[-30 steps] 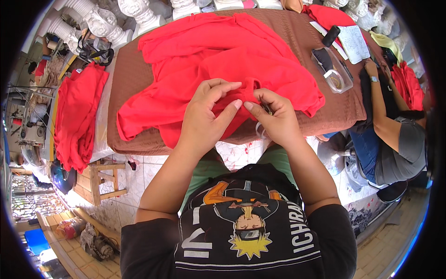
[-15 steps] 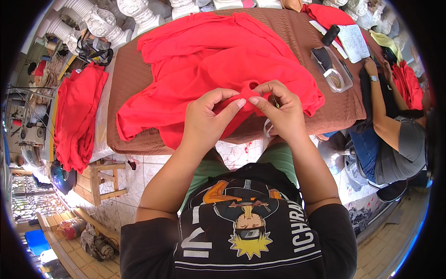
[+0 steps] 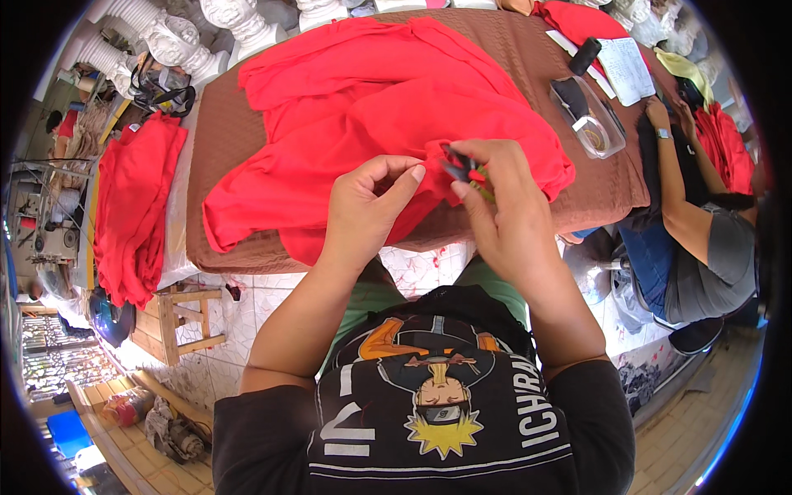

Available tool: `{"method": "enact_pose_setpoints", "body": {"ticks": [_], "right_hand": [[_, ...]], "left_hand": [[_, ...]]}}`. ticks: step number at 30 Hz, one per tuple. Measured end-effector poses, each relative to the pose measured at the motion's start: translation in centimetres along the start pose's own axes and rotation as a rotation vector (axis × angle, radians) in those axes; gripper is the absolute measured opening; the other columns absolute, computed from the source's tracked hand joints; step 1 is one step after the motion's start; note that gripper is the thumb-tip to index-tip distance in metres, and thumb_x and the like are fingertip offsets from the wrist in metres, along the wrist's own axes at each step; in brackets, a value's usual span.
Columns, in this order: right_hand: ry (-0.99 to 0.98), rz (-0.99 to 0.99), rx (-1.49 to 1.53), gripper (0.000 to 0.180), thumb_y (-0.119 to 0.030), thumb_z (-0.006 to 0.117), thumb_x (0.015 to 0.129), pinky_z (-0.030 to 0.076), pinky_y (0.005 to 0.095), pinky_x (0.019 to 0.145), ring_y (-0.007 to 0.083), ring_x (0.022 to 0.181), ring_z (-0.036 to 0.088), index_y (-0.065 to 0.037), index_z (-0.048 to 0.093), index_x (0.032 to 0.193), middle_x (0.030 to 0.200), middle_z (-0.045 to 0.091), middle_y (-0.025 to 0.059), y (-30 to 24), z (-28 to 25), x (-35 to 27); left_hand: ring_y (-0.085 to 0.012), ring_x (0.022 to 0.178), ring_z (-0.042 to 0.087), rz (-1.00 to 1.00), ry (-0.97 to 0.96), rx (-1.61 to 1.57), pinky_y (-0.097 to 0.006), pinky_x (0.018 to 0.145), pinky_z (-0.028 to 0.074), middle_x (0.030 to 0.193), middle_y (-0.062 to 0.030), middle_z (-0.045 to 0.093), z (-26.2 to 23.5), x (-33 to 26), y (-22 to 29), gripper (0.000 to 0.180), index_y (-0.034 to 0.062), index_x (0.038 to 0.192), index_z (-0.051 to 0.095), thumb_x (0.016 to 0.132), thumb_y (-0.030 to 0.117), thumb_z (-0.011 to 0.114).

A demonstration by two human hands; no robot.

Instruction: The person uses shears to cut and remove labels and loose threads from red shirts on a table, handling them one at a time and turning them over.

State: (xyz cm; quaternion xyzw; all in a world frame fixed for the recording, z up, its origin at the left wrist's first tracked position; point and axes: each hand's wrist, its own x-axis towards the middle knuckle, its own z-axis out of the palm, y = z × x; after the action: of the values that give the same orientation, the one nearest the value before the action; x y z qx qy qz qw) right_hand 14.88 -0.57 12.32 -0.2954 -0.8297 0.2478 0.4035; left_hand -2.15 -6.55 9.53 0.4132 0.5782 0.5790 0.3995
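Note:
A large red garment (image 3: 371, 124) lies bunched over the brown quilted table cover (image 3: 227, 157) in front of me. At its near edge my left hand (image 3: 367, 206) is closed in a pinch on the red fabric, between thumb and forefinger. Just to the right, my right hand (image 3: 516, 210) is closed round a pair of thread snips (image 3: 455, 165) with dark blades and a bit of yellow-green showing. The blades point left, close beside the pinched fabric; motion blur hides whether they touch it.
Another red garment pile (image 3: 136, 206) hangs at the left, above a wooden stool (image 3: 169, 326). At the right are a clear plastic box (image 3: 606, 136), a black cylinder (image 3: 585, 56) and a notebook (image 3: 627, 70). A co-worker (image 3: 701, 247) sits beyond them. White ornate pillars (image 3: 239, 25) line the back.
My right hand has let go of the fabric edge and swung the snips round in its fingers, blades now toward the left hand. The left hand keeps its pinch.

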Motion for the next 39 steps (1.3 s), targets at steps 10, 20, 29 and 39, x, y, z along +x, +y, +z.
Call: {"method": "enact_pose_setpoints", "body": {"ticks": [10, 20, 29, 39], "right_hand": [[0.035, -0.121, -0.151, 0.027, -0.006, 0.068, 0.079, 0.051, 0.0376, 0.059, 0.0286, 0.071, 0.064, -0.006, 0.065, 0.106, 0.097, 0.057, 0.01, 0.4, 0.8, -0.7], [0.06, -0.096, -0.132, 0.027, -0.005, 0.068, 0.08, 0.052, 0.0367, 0.067, 0.029, 0.082, 0.064, -0.005, 0.065, 0.106, 0.097, 0.059, 0.0118, 1.1, -0.1, -0.3], [0.524, 0.14, 0.16, 0.028, -0.004, 0.068, 0.088, 0.046, 0.0202, 0.075, 0.0065, 0.084, 0.055, -0.004, 0.063, 0.115, 0.1, 0.06, 0.0022, 5.6, -5.4, 0.2], [0.325, 0.394, -0.13, 0.029, -0.012, 0.072, 0.084, 0.048, 0.0251, 0.077, 0.0128, 0.079, 0.059, -0.003, 0.065, 0.111, 0.096, 0.062, 0.0088, 9.5, -5.2, -0.1]], "left_hand": [[-0.0041, 0.076, 0.057, 0.071, 0.049, 0.094, -0.021, 0.071, 0.046, 0.083, -0.0007, 0.068, 0.4, -0.5, 0.2, 0.017, -0.0013, 0.099, 0.07, 0.089, 0.012, 0.066], [-0.0065, 0.081, 0.061, 0.081, -0.009, 0.167, -0.023, 0.077, 0.049, 0.088, -0.0022, 0.07, -0.3, 0.7, 0.7, 0.016, 0.0015, 0.098, 0.071, 0.089, 0.015, 0.068], [-0.0139, 0.108, 0.057, 0.632, 0.803, 0.297, -0.028, 0.094, 0.045, 0.122, -0.0118, 0.06, -16.4, 9.6, 2.8, 0.037, -0.0047, 0.123, 0.056, 0.095, 0.018, 0.061], [-0.0138, 0.099, 0.062, 0.264, 0.407, 0.497, -0.027, 0.09, 0.047, 0.106, -0.0078, 0.068, -10.4, 3.7, -1.9, 0.028, 0.0023, 0.115, 0.066, 0.091, 0.016, 0.066]]}}
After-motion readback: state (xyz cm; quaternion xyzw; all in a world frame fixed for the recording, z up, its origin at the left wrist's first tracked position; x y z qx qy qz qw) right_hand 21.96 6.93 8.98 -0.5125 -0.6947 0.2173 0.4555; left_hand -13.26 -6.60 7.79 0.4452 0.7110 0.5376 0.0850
